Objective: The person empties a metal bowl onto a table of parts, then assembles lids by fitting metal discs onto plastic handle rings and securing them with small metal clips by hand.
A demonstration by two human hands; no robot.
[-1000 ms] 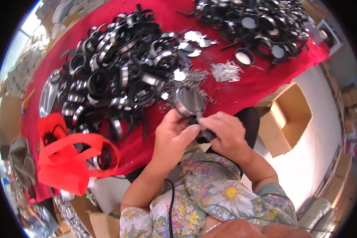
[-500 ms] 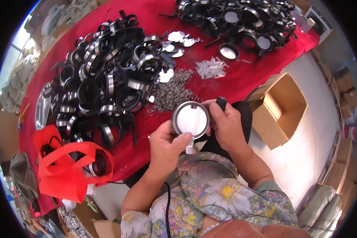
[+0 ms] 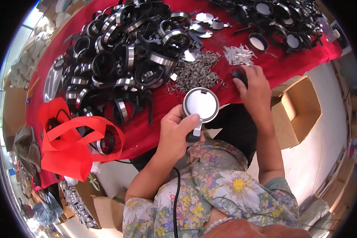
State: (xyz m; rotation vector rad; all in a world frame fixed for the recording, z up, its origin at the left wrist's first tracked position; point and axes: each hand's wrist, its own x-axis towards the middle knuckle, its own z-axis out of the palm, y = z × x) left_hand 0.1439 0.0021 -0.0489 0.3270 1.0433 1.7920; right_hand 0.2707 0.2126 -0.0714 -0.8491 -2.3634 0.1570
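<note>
At the tabletop's (image 3: 146, 131) near edge, a round handled mirror (image 3: 201, 104) is gripped by left hand (image 3: 177, 133) fingers; right hand (image 3: 254, 85), at two o'clock, is closed over a black part (image 3: 238, 74). Many unassembled black rings (image 3: 123, 59) remain, judged mid-batch.

Bare red table (image 3: 265, 63) beyond right hand (image 3: 254, 89); ring pile (image 3: 127, 59) crowds left, clip heap (image 3: 196, 73) between.
</note>
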